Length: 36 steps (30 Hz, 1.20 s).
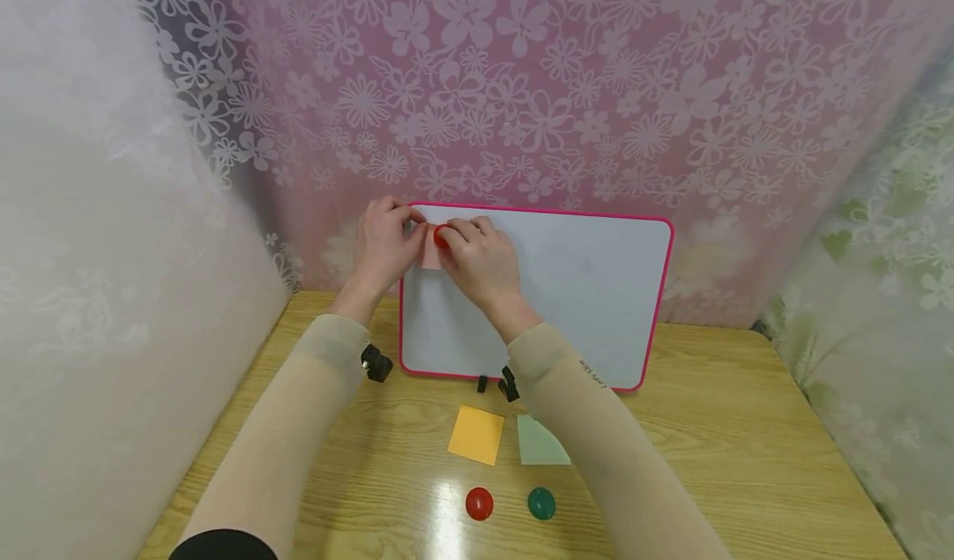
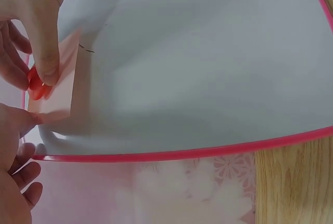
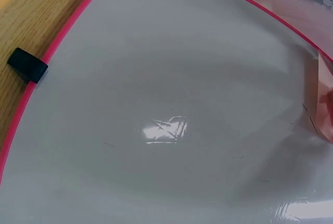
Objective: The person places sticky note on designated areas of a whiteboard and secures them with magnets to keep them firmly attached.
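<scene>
A whiteboard (image 1: 589, 295) with a pink frame stands upright against the cloth backdrop. Near its upper left corner is a pink sticky note (image 1: 431, 255), whose free edge stands out from the board in the left wrist view. My right hand (image 1: 483, 262) holds a round red magnet (image 2: 36, 84) between thumb and fingers, against the note. At the note's upper left edge, my left hand (image 1: 386, 241) pinches the paper with its fingertips. Only a strip of the note (image 3: 325, 99) shows in the right wrist view.
On the wooden table (image 1: 715, 427) before the board lie an orange sticky note (image 1: 476, 436) and a pale green one (image 1: 540, 442), partly behind my right sleeve. Closer in are a red magnet (image 1: 479, 504) and a green magnet (image 1: 542, 504). A black clip (image 3: 27, 65) sits on the board's lower edge.
</scene>
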### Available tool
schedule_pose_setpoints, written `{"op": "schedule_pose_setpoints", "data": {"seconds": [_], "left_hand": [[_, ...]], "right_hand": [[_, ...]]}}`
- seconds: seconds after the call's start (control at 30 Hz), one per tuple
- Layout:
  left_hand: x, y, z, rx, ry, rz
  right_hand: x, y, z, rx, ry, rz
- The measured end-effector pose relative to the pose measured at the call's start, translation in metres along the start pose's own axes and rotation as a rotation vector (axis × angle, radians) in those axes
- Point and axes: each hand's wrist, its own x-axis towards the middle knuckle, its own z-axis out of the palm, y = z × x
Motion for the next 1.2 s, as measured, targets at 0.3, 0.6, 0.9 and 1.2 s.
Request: {"op": "schedule_pose_setpoints", "data": {"seconds": [0.3, 0.6, 0.9, 1.2], "left_hand": [[-0.002, -0.0012, 0.0001, -0.007, -0.009, -0.01], [-0.0015, -0.0009, 0.0009, -0.014, -0.012, -0.011], [-0.0022, -0.0013, 0.0026, -0.011, 0.001, 0.002], [-0.0028, -0.0042, 0.0047, -0.033, 0.038, 0.042]], "right_hand": [[0.0003, 0.0001, -0.0004, -0.003, -0.01, 0.018], [0.0001, 0.0008, 0.0004, 0.011, -0.015, 0.031], [0.0013, 0.0032, -0.0001, 0.014, -0.024, 0.041], [-0.0029, 0.0075, 0.0014, 0.023, -0.023, 0.039]]}}
